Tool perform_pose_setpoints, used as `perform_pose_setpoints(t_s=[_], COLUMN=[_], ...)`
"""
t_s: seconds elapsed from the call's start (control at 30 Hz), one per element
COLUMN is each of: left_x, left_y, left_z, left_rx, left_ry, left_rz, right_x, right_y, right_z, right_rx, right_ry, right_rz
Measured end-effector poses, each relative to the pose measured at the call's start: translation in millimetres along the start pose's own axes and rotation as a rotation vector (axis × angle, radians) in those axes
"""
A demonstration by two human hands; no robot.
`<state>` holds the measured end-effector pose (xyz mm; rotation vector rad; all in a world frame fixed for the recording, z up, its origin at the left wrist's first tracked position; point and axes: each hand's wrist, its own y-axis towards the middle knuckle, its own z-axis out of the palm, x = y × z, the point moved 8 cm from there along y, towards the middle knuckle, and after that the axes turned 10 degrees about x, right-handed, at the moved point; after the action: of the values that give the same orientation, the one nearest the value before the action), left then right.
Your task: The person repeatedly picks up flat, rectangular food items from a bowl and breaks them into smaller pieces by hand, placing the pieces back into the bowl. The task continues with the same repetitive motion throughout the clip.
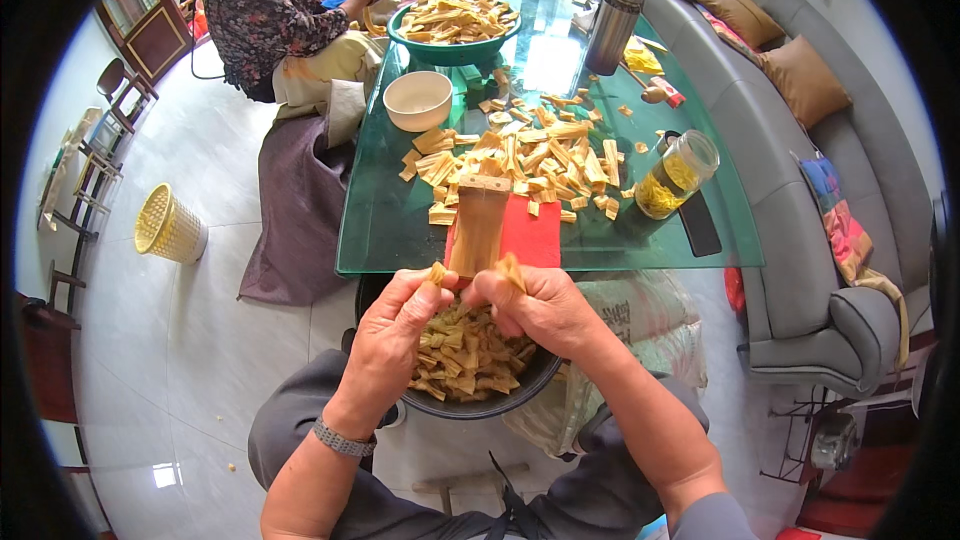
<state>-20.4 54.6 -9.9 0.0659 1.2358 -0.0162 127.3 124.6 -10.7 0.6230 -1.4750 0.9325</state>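
Observation:
My left hand (397, 315) pinches a small pale yellow fibrous piece (437, 274) between thumb and fingertips. Close beside it, my right hand (544, 311) is curled around another such piece (511, 271), which sticks up from the fist. Whether the two pieces join behind the fingers, I cannot tell. Below both hands, a dark round basin (517, 406) holds many similar pieces (469, 364). Just beyond my fingers, a wooden board (478, 232) with a crosspiece lies over a red pad (531, 236) at the glass table's edge. Loose flat strips (525, 157) are heaped behind it.
On the glass table (382, 240) stand a cream bowl (418, 109), a green basin (450, 52) of strips, a steel flask (613, 26), a glass jar (679, 172) and a phone (700, 225). A person (277, 22) sits at far left. A grey sofa (765, 187) flanks the right.

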Motion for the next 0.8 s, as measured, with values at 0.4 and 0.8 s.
perform_pose_setpoints(t_s=[0.4,0.8], left_x=[12.1,21.4], left_y=[9.7,6.7], left_z=[-10.8,21.4], left_rx=[-0.070,0.030], left_ry=[-0.336,-0.455], left_rz=[0.059,-0.084], right_x=[-6.4,-0.9], right_y=[4.9,5.5], right_z=[5.7,31.9], right_rx=[-0.053,0.044], right_ry=[0.010,-0.130], right_rz=[-0.007,-0.160])
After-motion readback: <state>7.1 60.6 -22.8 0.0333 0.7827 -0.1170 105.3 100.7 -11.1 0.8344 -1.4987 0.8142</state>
